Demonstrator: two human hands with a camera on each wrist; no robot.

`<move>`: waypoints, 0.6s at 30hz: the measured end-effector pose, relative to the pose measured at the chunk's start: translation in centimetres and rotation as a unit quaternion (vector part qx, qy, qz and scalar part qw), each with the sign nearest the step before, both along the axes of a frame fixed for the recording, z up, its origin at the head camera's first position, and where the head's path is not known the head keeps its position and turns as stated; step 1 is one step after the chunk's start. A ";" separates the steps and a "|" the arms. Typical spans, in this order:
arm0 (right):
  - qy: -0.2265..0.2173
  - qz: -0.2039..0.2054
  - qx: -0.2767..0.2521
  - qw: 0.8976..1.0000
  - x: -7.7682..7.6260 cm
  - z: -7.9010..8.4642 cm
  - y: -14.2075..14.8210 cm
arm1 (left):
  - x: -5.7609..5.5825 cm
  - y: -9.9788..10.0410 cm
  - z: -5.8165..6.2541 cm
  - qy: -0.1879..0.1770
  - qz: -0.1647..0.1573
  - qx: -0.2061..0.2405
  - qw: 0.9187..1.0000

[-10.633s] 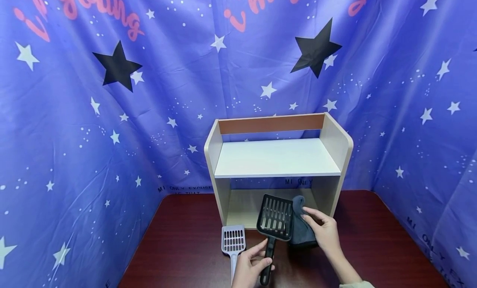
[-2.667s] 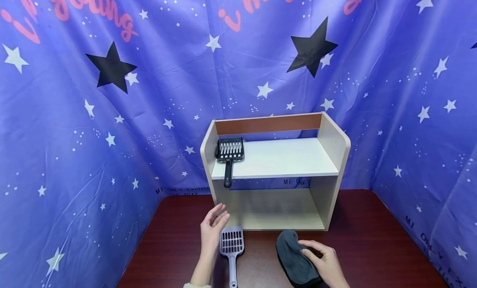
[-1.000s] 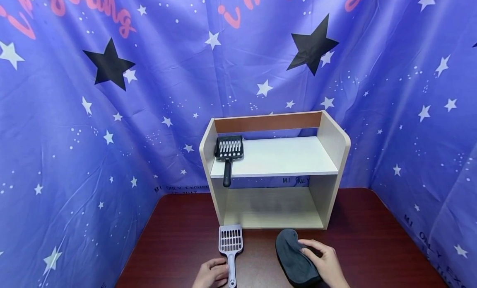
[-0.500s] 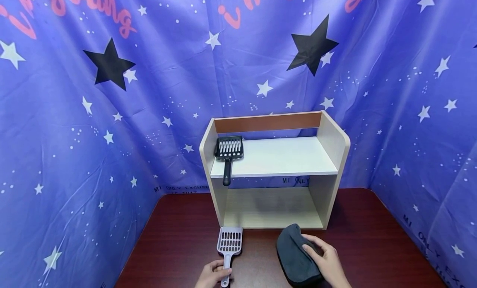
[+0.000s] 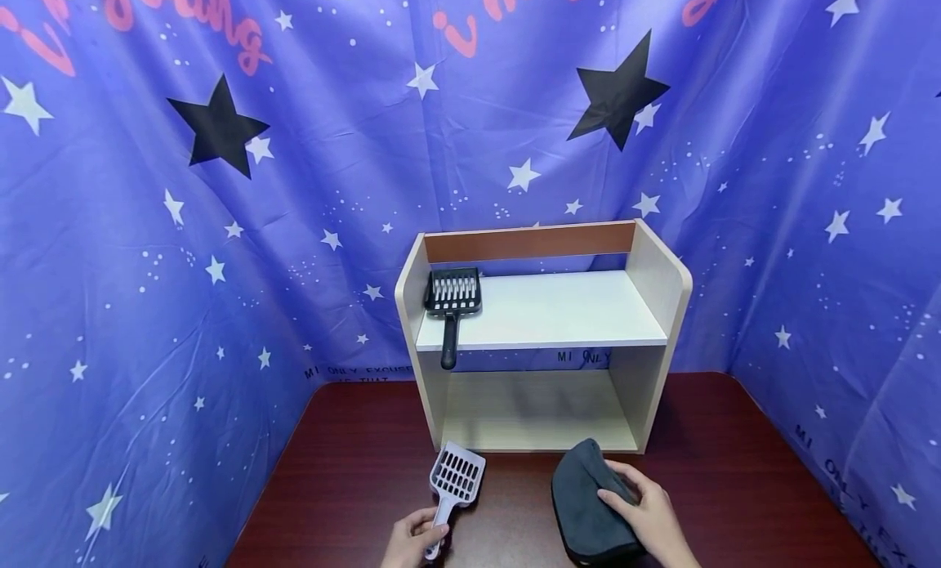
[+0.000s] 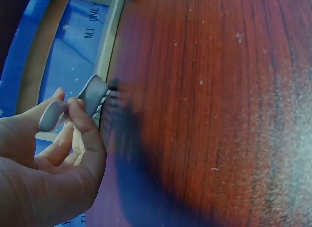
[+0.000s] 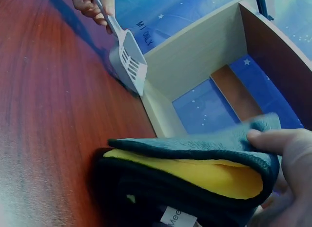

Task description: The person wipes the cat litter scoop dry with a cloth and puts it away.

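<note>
My left hand (image 5: 413, 538) grips the handle of a light grey litter scoop (image 5: 457, 474), thumb on top. The slotted head points toward the shelf's front left corner, raised over its own shadow in the left wrist view. My right hand (image 5: 650, 511) pinches the right edge of a folded dark grey cloth (image 5: 588, 503) between thumb and fingers. Seen from the right wrist, the fold shows a yellow inner side (image 7: 209, 176) and a white label (image 7: 178, 218). A black litter scoop (image 5: 453, 294) lies on the upper board at its left end, handle overhanging the front.
A small two-tier shelf (image 5: 544, 343) with pale wooden sides stands at the back of the dark red table (image 5: 338, 470). Behind and on both sides hangs a blue curtain (image 5: 353, 143) with stars.
The black scoop, earlier in the left hand, now lies on the upper board. Since then the left hand has gripped the grey scoop and turned it. The right hand has shifted the cloth slightly.
</note>
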State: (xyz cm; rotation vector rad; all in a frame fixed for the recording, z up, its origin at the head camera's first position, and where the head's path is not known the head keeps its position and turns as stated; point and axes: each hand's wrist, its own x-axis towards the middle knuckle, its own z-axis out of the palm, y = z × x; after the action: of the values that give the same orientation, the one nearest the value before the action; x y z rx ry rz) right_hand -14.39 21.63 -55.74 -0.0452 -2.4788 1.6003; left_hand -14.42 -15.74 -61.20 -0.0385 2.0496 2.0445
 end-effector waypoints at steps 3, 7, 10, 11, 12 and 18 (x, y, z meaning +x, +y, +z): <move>0.027 0.051 -0.001 0.998 -0.1 0.3 0.1 | 0.0 -0.1 0.4 0.002 0.012 0.011 1.000; 0.087 0.150 0.027 0.984 -0.5 1.0 0.2 | -0.1 0.0 0.7 0.005 0.018 0.001 1.000; 0.113 0.218 0.033 0.969 -0.9 1.7 0.2 | -0.2 0.2 1.1 0.019 0.018 -0.010 1.000; 0.117 0.236 0.034 0.964 -1.0 1.9 0.2 | -0.3 0.3 1.3 0.024 0.018 -0.011 0.999; 0.122 0.252 0.035 0.959 -1.1 2.1 0.1 | -0.3 0.4 1.4 0.030 0.018 -0.012 0.999; 0.169 0.332 0.049 0.927 -1.8 3.2 -0.8 | -0.3 1.2 2.9 0.067 0.025 -0.017 0.997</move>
State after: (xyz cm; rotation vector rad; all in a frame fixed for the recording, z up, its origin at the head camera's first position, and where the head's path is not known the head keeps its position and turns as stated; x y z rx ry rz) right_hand -16.14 20.87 -52.55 1.0926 -2.4061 1.5022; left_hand -14.77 -14.53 -58.29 0.0416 2.1826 2.0954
